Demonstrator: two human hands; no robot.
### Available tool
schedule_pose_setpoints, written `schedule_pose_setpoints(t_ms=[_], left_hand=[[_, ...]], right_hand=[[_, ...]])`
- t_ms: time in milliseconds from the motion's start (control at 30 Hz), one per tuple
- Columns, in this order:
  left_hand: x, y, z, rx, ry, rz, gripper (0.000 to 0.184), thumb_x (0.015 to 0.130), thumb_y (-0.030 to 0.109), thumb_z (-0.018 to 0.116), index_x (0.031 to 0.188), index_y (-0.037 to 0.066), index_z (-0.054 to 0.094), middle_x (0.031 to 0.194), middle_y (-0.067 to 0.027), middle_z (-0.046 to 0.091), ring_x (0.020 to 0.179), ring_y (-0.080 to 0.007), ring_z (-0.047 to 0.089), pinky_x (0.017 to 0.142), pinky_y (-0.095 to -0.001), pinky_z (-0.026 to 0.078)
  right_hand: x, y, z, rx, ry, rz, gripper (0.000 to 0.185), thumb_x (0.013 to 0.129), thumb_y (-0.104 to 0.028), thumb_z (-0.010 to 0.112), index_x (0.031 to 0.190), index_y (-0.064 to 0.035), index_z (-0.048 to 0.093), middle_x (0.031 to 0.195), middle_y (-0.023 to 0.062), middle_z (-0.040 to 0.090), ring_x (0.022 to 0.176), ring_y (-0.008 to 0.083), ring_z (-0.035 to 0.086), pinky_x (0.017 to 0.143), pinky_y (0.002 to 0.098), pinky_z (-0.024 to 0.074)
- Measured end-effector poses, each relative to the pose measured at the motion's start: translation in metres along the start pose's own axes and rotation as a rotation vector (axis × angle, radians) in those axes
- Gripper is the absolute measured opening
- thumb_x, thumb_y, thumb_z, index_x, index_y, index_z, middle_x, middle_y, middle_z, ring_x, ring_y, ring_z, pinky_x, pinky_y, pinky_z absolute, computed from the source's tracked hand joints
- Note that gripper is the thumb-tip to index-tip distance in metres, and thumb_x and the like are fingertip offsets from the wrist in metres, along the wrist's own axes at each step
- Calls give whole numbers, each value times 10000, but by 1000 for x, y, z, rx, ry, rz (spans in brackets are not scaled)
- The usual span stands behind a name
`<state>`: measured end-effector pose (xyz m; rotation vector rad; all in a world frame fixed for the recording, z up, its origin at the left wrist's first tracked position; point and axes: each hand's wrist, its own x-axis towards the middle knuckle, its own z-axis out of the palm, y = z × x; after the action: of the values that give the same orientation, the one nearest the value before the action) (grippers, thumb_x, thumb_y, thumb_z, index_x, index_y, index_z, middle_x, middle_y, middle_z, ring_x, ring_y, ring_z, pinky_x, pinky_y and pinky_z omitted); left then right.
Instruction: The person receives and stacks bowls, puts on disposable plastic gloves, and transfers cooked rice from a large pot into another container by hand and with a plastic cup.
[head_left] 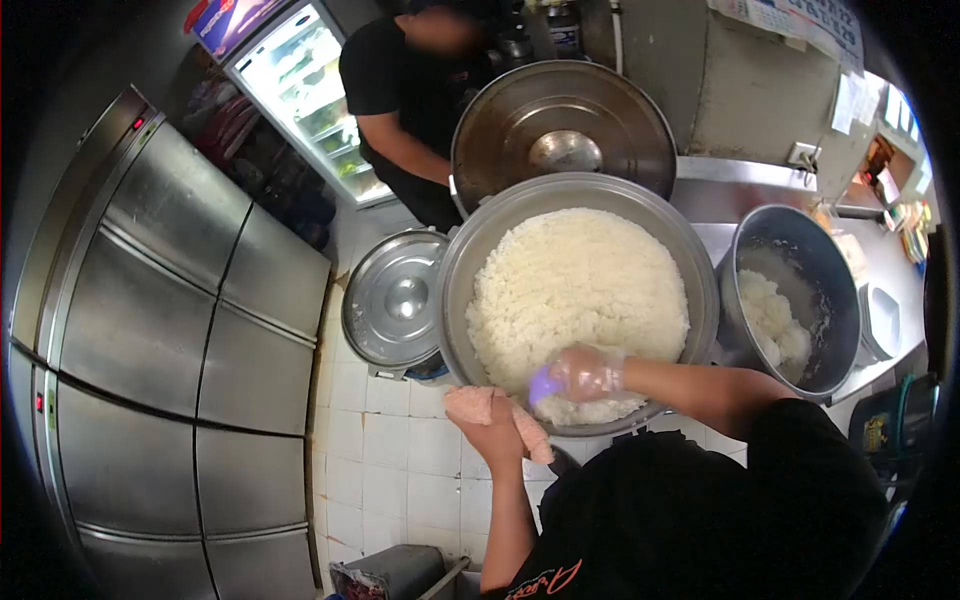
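A wide metal pot (pixel 457 290) is filled with cooked white rice (pixel 580 290). My right hand (pixel 588 372), in a clear plastic glove, is closed on a purple plastic utensil (pixel 545 385) at the near side of the rice. The fingers and the rice hide much of that utensil, so its exact kind is unclear. At the pot's near left rim, my left hand (pixel 490 436) is closed on a pink cloth (pixel 474 403), part of which hangs down to the right.
To the right, a deep grey pot (pixel 848 340) holds a clump of rice on the metal counter (pixel 895 325). A large round lid (pixel 630 135) stands behind the rice; another lid (pixel 375 320) lies at left. Beyond is a co-worker (pixel 405 110). Steel refrigerator doors (pixel 130 370) line the left.
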<state>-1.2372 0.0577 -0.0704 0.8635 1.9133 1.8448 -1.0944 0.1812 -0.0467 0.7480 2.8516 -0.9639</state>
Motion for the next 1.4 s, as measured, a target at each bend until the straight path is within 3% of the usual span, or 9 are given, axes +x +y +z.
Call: schedule_pose_setpoints(t_ms=[300,400,533,600,667,733,900,1067,1400], left_hand=[[-4,1,-16,-120,-77,-110,504,852,361,550,1144,-32,426,1045,-136,490,1008,-260,480,962,-366,351],[-11,-32,-38,-710,-91,-578,767,901,648,318,1220,-40,433,1101,-169,529,1013,-270,517,916,-405,413],[-19,-21,-57,-660,-185,-578,622,917,518,405,1229,-20,427,1110,-157,506,1014,-254,524,830,-400,467],[-21,-28,-59,-598,-189,-668,569,918,461,438,1223,-19,440,1144,-151,530,1044,-252,530,890,-383,447],[-24,-63,-81,-557,-231,-726,455,912,359,493,1163,-20,485,1068,-121,573,960,-219,570,819,-336,482],[-39,-42,-73,-373,-237,-712,404,910,328,509,1110,-23,513,999,-106,576,897,-203,572,758,-331,488],[-72,25,-35,-249,-143,-721,437,885,273,607,1170,-35,481,1045,-107,572,937,-174,557,814,-312,463],[-85,39,-19,-409,-451,-975,508,855,138,666,1259,-26,404,1134,-104,543,1034,-184,538,881,-302,450],[-90,28,-2,-456,-462,-818,540,852,153,680,1266,-35,388,1174,-118,520,1068,-193,511,937,-318,416]], right_hand=[[-100,27,-39,1868,496,362,292,688,15,553,973,-1,615,905,94,633,838,222,620,707,364,514],[-153,49,-59,1869,796,143,112,763,-55,640,857,-44,579,863,43,586,818,179,587,765,368,517],[-257,60,-104,1514,1332,-66,202,826,-178,625,966,-38,586,878,53,557,830,184,587,843,391,508],[-290,54,-126,916,1383,406,252,781,-211,652,948,-33,590,889,109,573,786,235,574,768,354,495],[-305,75,-128,-279,906,873,165,850,-168,569,939,-33,537,904,97,551,862,269,576,802,395,482],[-327,157,-81,-1084,699,735,244,862,-194,563,1016,-9,528,949,147,568,849,318,570,820,411,471],[-275,152,-139,-1394,622,527,321,868,-128,516,1174,-30,525,1170,203,524,1082,285,530,939,414,434],[-90,113,-82,-810,446,27,412,848,-247,542,1176,0,515,1170,197,528,1095,292,515,956,365,425],[-22,30,-29,110,-201,276,369,634,-55,607,990,-80,702,792,159,674,672,273,634,659,391,501]])
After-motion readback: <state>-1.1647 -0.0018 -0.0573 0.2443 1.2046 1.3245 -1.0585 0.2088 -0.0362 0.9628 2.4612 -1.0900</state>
